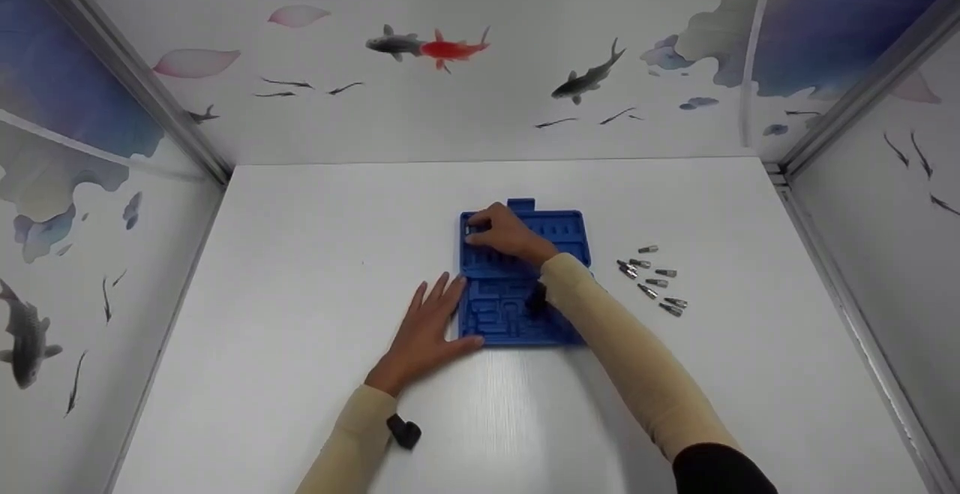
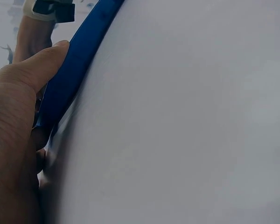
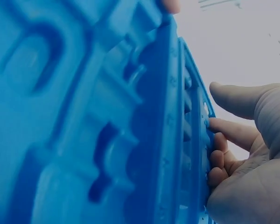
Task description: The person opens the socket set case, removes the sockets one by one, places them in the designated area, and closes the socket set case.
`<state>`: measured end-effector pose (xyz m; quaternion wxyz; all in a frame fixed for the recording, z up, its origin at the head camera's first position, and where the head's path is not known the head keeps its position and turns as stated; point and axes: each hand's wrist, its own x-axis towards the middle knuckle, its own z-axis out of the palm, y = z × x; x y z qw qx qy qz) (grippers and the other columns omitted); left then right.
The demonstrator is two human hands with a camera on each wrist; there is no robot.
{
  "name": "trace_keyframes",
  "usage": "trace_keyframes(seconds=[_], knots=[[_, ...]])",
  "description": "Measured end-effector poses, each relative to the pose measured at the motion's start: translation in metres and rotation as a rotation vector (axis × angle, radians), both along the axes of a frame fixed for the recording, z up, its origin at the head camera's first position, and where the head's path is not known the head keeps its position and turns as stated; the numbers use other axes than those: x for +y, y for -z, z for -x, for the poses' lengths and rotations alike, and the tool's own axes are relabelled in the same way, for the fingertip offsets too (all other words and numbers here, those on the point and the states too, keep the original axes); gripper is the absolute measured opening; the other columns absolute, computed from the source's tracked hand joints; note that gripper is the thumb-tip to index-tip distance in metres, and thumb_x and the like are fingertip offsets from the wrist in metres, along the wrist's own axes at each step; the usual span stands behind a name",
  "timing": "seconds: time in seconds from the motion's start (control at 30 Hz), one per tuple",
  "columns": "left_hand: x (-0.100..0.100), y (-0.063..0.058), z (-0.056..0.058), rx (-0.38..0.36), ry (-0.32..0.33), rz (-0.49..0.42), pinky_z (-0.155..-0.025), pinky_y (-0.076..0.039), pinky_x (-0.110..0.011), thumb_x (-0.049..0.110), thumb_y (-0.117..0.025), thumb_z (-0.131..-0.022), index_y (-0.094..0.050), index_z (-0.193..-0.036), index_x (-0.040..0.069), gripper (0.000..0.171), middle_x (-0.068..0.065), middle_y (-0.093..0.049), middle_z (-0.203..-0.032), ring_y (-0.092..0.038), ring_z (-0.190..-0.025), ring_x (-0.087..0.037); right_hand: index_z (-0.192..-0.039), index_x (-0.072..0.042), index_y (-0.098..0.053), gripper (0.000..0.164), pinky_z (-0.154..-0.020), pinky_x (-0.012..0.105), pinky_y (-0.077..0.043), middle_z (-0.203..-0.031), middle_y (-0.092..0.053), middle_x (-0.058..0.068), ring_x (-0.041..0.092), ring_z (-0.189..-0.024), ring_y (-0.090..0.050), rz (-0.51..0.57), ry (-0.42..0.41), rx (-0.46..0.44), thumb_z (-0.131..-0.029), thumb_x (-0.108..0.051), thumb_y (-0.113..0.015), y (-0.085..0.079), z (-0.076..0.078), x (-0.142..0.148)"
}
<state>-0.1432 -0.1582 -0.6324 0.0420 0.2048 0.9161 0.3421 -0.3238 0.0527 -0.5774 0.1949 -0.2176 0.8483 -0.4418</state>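
Observation:
An opened blue plastic case [image 1: 491,345] with moulded recesses lies on the white table. My right hand [image 1: 510,233] reaches over its far half, thumb and index finger bent around a small shiny metal bit [image 1: 471,229] at a slot on the far left. In the right wrist view, the right hand [image 3: 252,140] is beside the case's edge, and the bit is barely visible between the fingertips. With fingers spread and straight, my left hand [image 1: 427,332] touches the case's left side, its thumb at the near left corner. The left wrist view shows that thumb [image 2: 49,63] against the case wall.
Several loose metal bits [image 1: 657,282] lie scattered on the table right of the case. White panels painted with fish [image 1: 454,49] enclose the table [image 1: 300,254] at the back and both sides. A small black device [image 1: 405,432] is strapped at the left wrist.

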Motion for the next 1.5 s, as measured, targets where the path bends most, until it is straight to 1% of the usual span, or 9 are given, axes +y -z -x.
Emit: trace_keyframes(seconds=[0.1, 0.4, 0.5, 0.6, 0.73, 0.83, 0.93, 1.13, 1.5], knots=[[0.0, -0.002, 0.0, -0.003, 0.004, -0.006, -0.138, 0.0, -0.052, 0.072, -0.069, -0.098, -0.022, -0.177, 0.013, 0.11, -0.008, -0.022, -0.183, -0.011, -0.171, -0.025, -0.147, 0.005, -0.066, 0.049, -0.121, 0.054, -0.047, -0.151, -0.061, 0.024, 0.038, -0.141, -0.057, -0.004, 0.035, -0.05, -0.105, -0.016, -0.076, -0.002, 0.0, 0.0], [-0.003, -0.003, 0.0, -0.013, -0.001, -0.006, -0.138, 0.002, -0.05, 0.073, -0.069, -0.097, -0.022, -0.177, 0.014, 0.11, -0.007, -0.021, -0.183, -0.01, -0.171, -0.024, -0.145, 0.0, -0.07, 0.042, -0.12, 0.052, -0.048, -0.149, -0.063, 0.019, 0.034, -0.137, -0.058, 0.026, 0.066, -0.084, -0.108, -0.019, -0.073, 0.001, -0.003, -0.004], [-0.002, -0.002, -0.001, -0.014, -0.003, -0.01, -0.138, 0.001, -0.051, 0.072, -0.07, -0.097, -0.022, -0.177, 0.014, 0.11, -0.008, -0.022, -0.183, -0.011, -0.171, -0.024, -0.144, 0.0, -0.071, 0.039, -0.117, 0.052, -0.049, -0.144, -0.063, 0.02, 0.034, -0.132, -0.059, 0.019, 0.059, -0.036, -0.109, -0.018, -0.071, 0.002, -0.007, -0.004], [-0.002, -0.002, 0.0, -0.013, -0.003, -0.011, -0.138, 0.0, -0.051, 0.072, -0.07, -0.097, -0.023, -0.177, 0.014, 0.11, -0.008, -0.023, -0.183, -0.012, -0.171, -0.025, -0.142, 0.004, -0.07, 0.038, -0.11, 0.052, -0.053, -0.135, -0.064, 0.022, 0.035, -0.122, -0.06, -0.016, 0.042, 0.081, -0.108, -0.013, -0.07, 0.006, -0.009, -0.002], [-0.002, -0.001, 0.0, -0.019, -0.008, -0.002, -0.138, 0.001, -0.05, 0.075, -0.069, -0.096, -0.022, -0.178, 0.015, 0.111, -0.008, -0.021, -0.183, -0.011, -0.171, -0.025, -0.138, 0.01, -0.071, 0.036, -0.098, 0.051, -0.053, -0.119, -0.066, 0.027, 0.035, -0.106, -0.06, -0.047, -0.035, 0.26, -0.105, -0.004, -0.071, 0.009, -0.008, -0.001], [-0.002, -0.001, -0.001, -0.023, -0.008, -0.002, -0.138, 0.002, -0.05, 0.076, -0.067, -0.096, -0.021, -0.178, 0.016, 0.111, -0.008, -0.019, -0.184, -0.01, -0.171, -0.024, -0.13, 0.012, -0.075, 0.029, -0.091, 0.049, -0.048, -0.107, -0.066, 0.03, 0.035, -0.096, -0.055, -0.054, -0.09, 0.319, -0.104, -0.002, -0.07, 0.01, -0.006, -0.001], [-0.002, -0.001, -0.001, -0.023, -0.005, -0.001, -0.138, 0.002, -0.049, 0.076, -0.067, -0.096, -0.02, -0.178, 0.017, 0.111, -0.007, -0.017, -0.184, -0.009, -0.171, -0.024, -0.133, 0.011, -0.073, 0.032, -0.096, 0.05, -0.048, -0.112, -0.066, 0.03, 0.035, -0.1, -0.055, -0.069, -0.1, 0.294, -0.104, -0.003, -0.07, 0.01, -0.004, 0.0], [-0.001, 0.0, 0.0, -0.005, 0.004, 0.003, -0.138, 0.001, -0.052, 0.075, -0.067, -0.097, -0.02, -0.178, 0.017, 0.11, -0.007, -0.019, -0.184, -0.01, -0.171, -0.025, -0.148, 0.008, -0.064, 0.045, -0.113, 0.056, -0.048, -0.136, -0.062, 0.028, 0.041, -0.125, -0.057, -0.081, -0.056, 0.181, -0.106, -0.007, -0.07, 0.009, -0.003, 0.002], [-0.001, 0.002, 0.0, -0.016, -0.002, 0.0, -0.138, 0.002, -0.051, 0.077, -0.065, -0.097, -0.02, -0.178, 0.017, 0.11, -0.007, -0.018, -0.184, -0.008, -0.171, -0.024, -0.146, 0.006, -0.064, 0.042, -0.106, 0.051, -0.049, -0.13, -0.06, 0.024, 0.034, -0.117, -0.055, 0.0, 0.001, 0.112, -0.106, -0.005, -0.071, 0.007, -0.005, 0.003]])
